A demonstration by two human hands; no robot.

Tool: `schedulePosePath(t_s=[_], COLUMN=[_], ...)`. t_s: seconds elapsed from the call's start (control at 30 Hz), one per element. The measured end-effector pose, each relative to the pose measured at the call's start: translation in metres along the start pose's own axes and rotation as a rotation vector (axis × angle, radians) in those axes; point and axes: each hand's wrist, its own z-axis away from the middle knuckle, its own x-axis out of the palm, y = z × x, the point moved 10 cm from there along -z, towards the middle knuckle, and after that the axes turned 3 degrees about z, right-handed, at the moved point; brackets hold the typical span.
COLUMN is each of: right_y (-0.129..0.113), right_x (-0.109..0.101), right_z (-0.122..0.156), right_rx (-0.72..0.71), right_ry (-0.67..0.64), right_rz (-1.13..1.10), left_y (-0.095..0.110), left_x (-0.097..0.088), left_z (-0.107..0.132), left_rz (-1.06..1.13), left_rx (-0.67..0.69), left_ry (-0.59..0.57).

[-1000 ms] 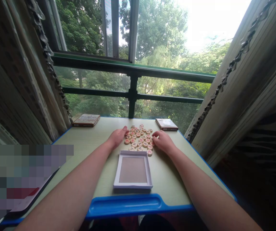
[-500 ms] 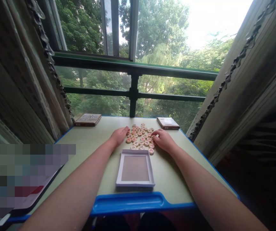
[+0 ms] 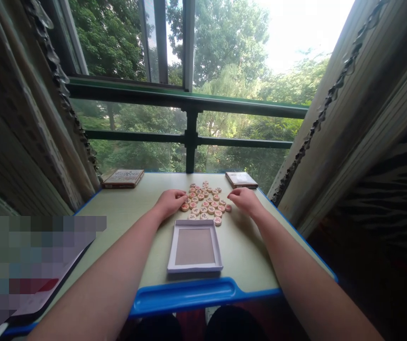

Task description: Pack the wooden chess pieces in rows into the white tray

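Observation:
Round wooden xiangqi pieces (image 3: 204,203) with red and dark characters lie in a loose cluster in the middle of the table. At the cluster's left edge is my left hand (image 3: 170,203), its fingers loosely bent and the tips against the outer pieces, grasping none. My right hand (image 3: 245,200) hovers just right of the cluster, fingers loosely curved and apart from the pieces, with nothing visible in it. One reddish piece (image 3: 228,208) lies at the right edge, below those fingertips. Nearer to me is a shallow white box tray (image 3: 171,251) with a brown-grey bottom.
A flat box (image 3: 123,178) lies at the table's far left, and another flat box (image 3: 241,179) at the far right. The table (image 3: 256,255) has a blue edge and a front trough (image 3: 185,296). A partly blurred tablet-like object (image 3: 54,284) sits at left. Curtains flank the window.
My right hand has come away from the pieces to the right. My left hand has shifted slightly nearer along the cluster's left edge. The whole view has swung a little.

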Motion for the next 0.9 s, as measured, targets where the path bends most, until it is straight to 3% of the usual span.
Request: schedulePosePath(t_s=[0.13, 0.27, 0.43, 0.67, 0.9], right_y=[-0.006, -0.011, -0.034, -0.042, -0.058], right_x=[0.013, 0.012, 0.016, 0.018, 0.021], right_z=[0.008, 0.011, 0.020, 0.026, 0.040], right_rx=[-0.039, -0.058, -0.299, -0.376, -0.499], right_ry=[-0.133, -0.109, -0.249, -0.267, -0.339], right_rz=[0.050, 0.099, 0.057, 0.070, 0.062], left_y=[-0.001, -0.002, 0.011, 0.018, 0.004], left_x=[-0.001, -0.004, -0.003, 0.000, -0.002], left_z=[0.001, 0.001, 0.003, 0.005, 0.004], left_rz=[0.009, 0.072, 0.006, -0.121, -0.124], left_rx=[-0.009, -0.002, 0.093, 0.129, 0.044], left_ry=[0.020, 0.067, 0.038, 0.017, 0.029])
